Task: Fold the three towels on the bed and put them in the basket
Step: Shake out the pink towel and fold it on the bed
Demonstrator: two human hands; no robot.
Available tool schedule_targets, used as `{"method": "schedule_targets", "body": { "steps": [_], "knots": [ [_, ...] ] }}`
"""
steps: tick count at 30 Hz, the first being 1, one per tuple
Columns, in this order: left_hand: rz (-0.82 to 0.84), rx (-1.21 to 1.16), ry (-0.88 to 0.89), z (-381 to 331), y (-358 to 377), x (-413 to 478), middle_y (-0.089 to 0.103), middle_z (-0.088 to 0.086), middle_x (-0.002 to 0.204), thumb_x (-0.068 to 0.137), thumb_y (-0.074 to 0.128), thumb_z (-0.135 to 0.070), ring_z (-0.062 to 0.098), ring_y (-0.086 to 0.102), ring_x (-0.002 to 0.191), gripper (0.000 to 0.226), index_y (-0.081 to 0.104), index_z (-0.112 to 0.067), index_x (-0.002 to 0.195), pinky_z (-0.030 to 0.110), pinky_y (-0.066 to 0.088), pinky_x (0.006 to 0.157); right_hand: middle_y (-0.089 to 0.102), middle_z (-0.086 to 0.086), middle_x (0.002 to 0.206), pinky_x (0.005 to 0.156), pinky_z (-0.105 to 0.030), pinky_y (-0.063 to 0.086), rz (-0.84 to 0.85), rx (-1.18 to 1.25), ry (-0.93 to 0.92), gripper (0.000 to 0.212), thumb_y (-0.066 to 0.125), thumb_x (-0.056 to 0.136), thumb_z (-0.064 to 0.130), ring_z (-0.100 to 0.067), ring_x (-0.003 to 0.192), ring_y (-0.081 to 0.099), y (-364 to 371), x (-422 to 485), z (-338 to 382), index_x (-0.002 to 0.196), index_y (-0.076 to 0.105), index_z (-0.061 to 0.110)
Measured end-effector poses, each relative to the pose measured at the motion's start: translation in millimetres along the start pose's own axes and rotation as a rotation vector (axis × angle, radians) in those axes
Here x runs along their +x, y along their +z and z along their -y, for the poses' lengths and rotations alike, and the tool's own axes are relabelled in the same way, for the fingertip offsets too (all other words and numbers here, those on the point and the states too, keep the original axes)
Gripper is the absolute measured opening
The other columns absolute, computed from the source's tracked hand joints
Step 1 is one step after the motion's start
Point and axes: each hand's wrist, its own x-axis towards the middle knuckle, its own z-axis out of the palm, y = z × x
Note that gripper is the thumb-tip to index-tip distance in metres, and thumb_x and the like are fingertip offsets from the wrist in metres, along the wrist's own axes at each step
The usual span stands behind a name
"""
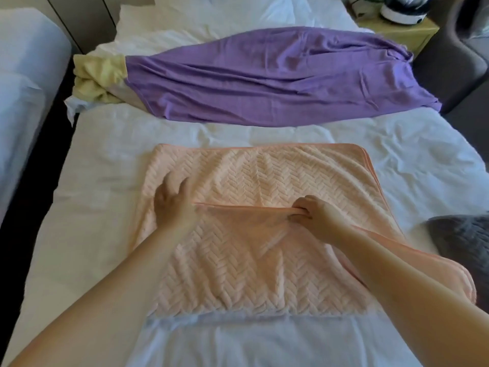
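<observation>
A pink towel (264, 178) with a herringbone weave lies partly folded in the middle of the white bed (105, 160). My left hand (172, 207) rests flat on its left part, fingers spread, at the end of a raised hem. My right hand (315, 215) pinches that same hem near the towel's centre, and the edge is stretched taut between both hands. Farther up the bed a purple towel (277, 78) lies spread and wrinkled. A crumpled yellow towel (98, 78) sits at its left end. No basket is in view.
A grey textured cushion or blanket (465, 239) lies at the bed's right edge. A second bed (23, 75) stands to the left across a dark gap. A nightstand with a white appliance (402, 11) is at the top right, beside a grey chair (455, 70).
</observation>
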Motion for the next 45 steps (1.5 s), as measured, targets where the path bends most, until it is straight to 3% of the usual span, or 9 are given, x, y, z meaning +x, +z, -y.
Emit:
{"method": "schedule_targets", "body": {
  "steps": [4,7,9,12,20,28,35,41,45],
  "knots": [
    [0.383,-0.095,0.538,-79,47,18,0.045,-0.007,0.144,0.09,0.052,-0.049,0.014,0.034,0.136,0.053,0.042,-0.033,0.139,0.045,0.011,0.117,0.054,0.016,0.086,0.066,-0.019,0.044,0.102,0.115,-0.018,0.006,0.062,0.086,0.036,-0.004,0.078,0.054,1,29,-17,0.087,0.06,0.031],
    [0.61,-0.109,0.512,-103,72,34,0.064,-0.012,0.105,0.093,0.043,-0.053,0.008,0.05,0.108,0.029,0.061,-0.033,0.106,0.04,0.015,0.114,0.06,0.013,0.085,0.063,-0.022,0.047,0.227,0.195,0.027,0.012,0.066,0.082,0.041,-0.007,0.074,0.058,-9,38,-41,0.089,0.059,0.035],
    [0.644,-0.204,0.46,-105,77,44,0.062,-0.007,0.085,0.095,0.046,-0.046,0.016,0.057,0.09,0.021,0.059,-0.031,0.087,0.036,0.042,0.087,0.061,0.012,0.087,0.064,-0.022,0.046,0.352,0.138,0.061,0.025,0.067,0.08,0.048,-0.006,0.074,0.057,-20,37,-65,0.098,0.059,0.032],
    [0.502,-0.238,0.441,-98,69,68,0.052,-0.013,0.071,0.095,0.048,-0.042,0.009,0.053,0.07,0.026,0.048,-0.047,0.07,0.029,0.037,0.058,0.06,0.012,0.087,0.07,-0.023,0.044,0.497,-0.058,0.123,0.03,0.065,0.079,0.055,-0.008,0.077,0.056,-43,32,-108,0.095,0.057,0.03],
    [0.127,-0.063,0.464,-89,50,160,0.051,-0.013,0.087,0.093,0.051,-0.041,0.019,0.057,0.087,0.014,0.057,-0.029,0.089,0.03,0.035,0.066,0.063,-0.002,0.11,0.086,-0.037,0.035,0.044,-0.475,0.243,0.021,0.055,0.089,0.042,-0.027,0.102,0.058,-111,99,-185,0.104,0.058,0.027],
    [-0.176,0.116,0.409,-119,63,219,0.06,0.01,0.1,0.094,0.053,-0.033,0.036,0.056,0.094,0.022,0.065,-0.016,0.1,0.042,0.038,0.075,0.064,-0.008,0.109,0.092,-0.042,0.032,-0.37,-0.439,0.309,0.021,0.058,0.087,0.03,-0.033,0.106,0.052,-105,177,-189,0.106,0.061,0.022],
    [-0.205,0.209,0.411,-131,103,179,0.047,0.01,0.137,0.086,0.061,-0.031,0.034,0.043,0.122,0.039,0.058,-0.019,0.123,0.048,0.018,0.106,0.044,-0.009,0.137,0.097,-0.045,0.035,-0.407,0.091,0.643,0.057,0.059,0.085,0.037,-0.033,0.121,0.044,-67,170,-217,0.134,0.035,0.024],
    [0.23,0.278,0.604,-164,145,120,-0.012,-0.012,0.159,0.085,-0.004,-0.071,0.013,-0.013,0.146,0.066,0.001,-0.048,0.147,0.046,-0.015,0.115,0.062,-0.014,0.107,0.069,-0.032,0.037,-0.589,0.14,0.704,0.025,0.05,0.085,0.022,-0.033,0.093,0.058,-70,163,-245,0.109,0.055,0.016],
    [0.229,0.241,0.491,-161,151,114,-0.024,-0.009,0.156,0.089,0.005,-0.068,0.019,-0.015,0.147,0.062,-0.004,-0.048,0.147,0.045,-0.013,0.115,0.048,-0.01,0.132,0.082,-0.035,0.044,-0.496,0.247,0.71,0.051,0.06,0.088,0.032,-0.029,0.11,0.055,-71,149,-253,0.133,0.042,0.02]
  ]
}}
